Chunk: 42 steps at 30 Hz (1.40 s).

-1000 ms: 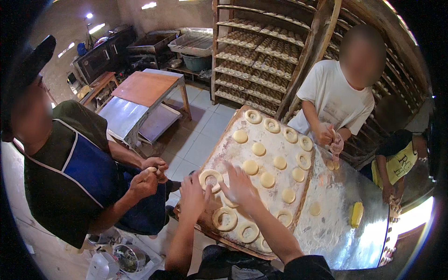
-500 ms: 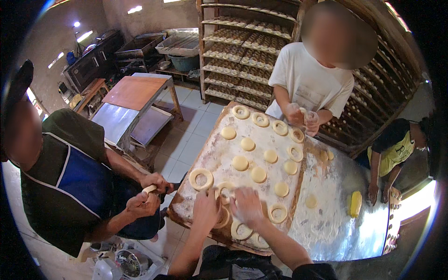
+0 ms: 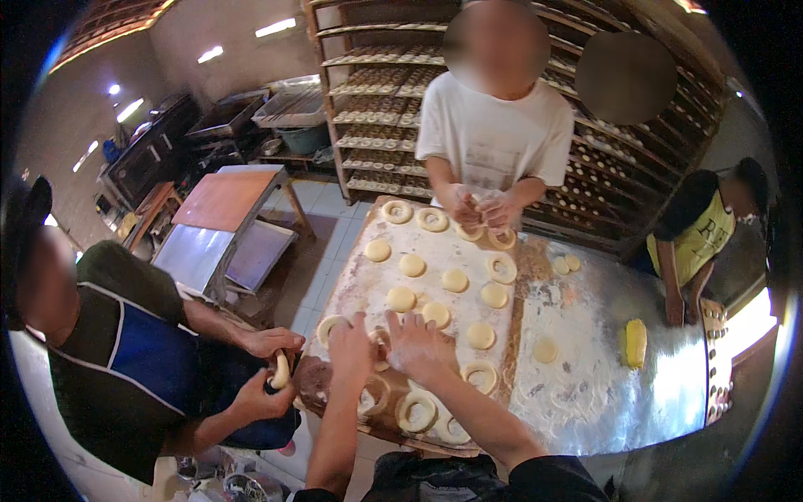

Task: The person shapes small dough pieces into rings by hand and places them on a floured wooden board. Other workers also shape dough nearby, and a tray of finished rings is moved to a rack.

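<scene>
Pale dough rings and flat dough rounds lie on a floured wooden board. My left hand (image 3: 352, 350) is at the board's left side, its fingers curled down at the edge of a small dough ring (image 3: 381, 361). Fingers apart, my right hand (image 3: 421, 345) reaches over the same ring from the other side. Both hands hide much of it. Another dough ring (image 3: 328, 332) shows partly behind my left hand. Just beyond my fingers lie two dough rounds (image 3: 435, 315). Close to my forearms are a larger ring (image 3: 416, 412) and another ring (image 3: 480, 377).
At left a person in a blue apron holds a dough ring (image 3: 282, 369). Across the board, a person in a white shirt (image 3: 493, 134) works dough. A metal table (image 3: 577, 402) adjoins, with a yellow dough lump (image 3: 636, 343). A loaded rack (image 3: 376, 109) stands behind.
The view has shifted, so the board sits further left. My hands have moved a little forward over the small ring. The person at left has turned their dough ring upright.
</scene>
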Each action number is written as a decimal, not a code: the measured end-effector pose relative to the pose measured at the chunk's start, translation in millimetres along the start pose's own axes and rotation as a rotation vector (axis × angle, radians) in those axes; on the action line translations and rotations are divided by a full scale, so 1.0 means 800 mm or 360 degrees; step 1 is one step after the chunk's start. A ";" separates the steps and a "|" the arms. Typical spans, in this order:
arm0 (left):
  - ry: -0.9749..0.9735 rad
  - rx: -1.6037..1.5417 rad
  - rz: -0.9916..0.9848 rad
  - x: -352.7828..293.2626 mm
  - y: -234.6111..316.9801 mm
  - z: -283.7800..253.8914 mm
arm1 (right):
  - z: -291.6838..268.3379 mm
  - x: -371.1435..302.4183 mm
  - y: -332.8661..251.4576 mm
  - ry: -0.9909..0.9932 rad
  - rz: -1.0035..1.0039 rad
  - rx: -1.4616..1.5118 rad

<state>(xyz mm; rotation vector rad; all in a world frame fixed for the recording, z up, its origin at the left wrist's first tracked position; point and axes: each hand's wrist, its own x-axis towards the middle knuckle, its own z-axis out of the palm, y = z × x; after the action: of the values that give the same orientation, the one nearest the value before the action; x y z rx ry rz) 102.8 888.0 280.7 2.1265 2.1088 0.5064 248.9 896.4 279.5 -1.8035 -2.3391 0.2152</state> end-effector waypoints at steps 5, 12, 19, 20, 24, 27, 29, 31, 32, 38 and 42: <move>0.0068 -0.0201 0.0098 0.013 0.052 0.013 | -0.016 -0.037 0.074 0.0490 0.0336 -0.0032; -0.0057 0.0361 0.0189 0.048 0.131 0.091 | -0.020 -0.052 0.184 -0.0203 0.0469 -0.0003; -0.0077 -0.0539 0.0486 0.034 0.209 0.085 | -0.047 -0.162 0.311 0.0178 0.0346 0.1506; -0.0236 -0.0734 0.0477 0.023 0.237 0.089 | -0.052 -0.189 0.350 0.0152 0.0457 0.1651; -0.0804 -0.1311 0.0636 -0.024 0.358 0.132 | -0.060 -0.263 0.485 0.0249 0.0635 0.1177; -0.1198 -0.0897 0.0890 -0.059 0.421 0.173 | -0.052 -0.287 0.538 0.0128 0.0730 0.0530; -0.1046 -0.0159 0.1082 -0.084 0.443 0.192 | -0.045 -0.291 0.553 0.0161 0.0734 -0.0024; -0.0640 -0.0086 0.1055 -0.107 0.454 0.201 | -0.042 -0.290 0.559 0.0065 0.0698 0.0104; -0.0475 0.0042 0.0974 -0.117 0.459 0.202 | -0.044 -0.291 0.559 -0.0017 0.0642 0.0204; -0.0824 -0.1379 0.0336 -0.139 0.510 0.180 | -0.100 -0.309 0.549 0.0023 0.0442 0.1415; -0.0905 -0.1863 0.0088 -0.154 0.517 0.136 | -0.140 -0.327 0.520 0.0127 0.0398 0.1492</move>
<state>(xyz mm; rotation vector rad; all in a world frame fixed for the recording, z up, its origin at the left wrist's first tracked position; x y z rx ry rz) 531.8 769.6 284.6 1.3659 0.9936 0.7562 731.3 749.2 281.4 -1.5178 -1.5015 1.0395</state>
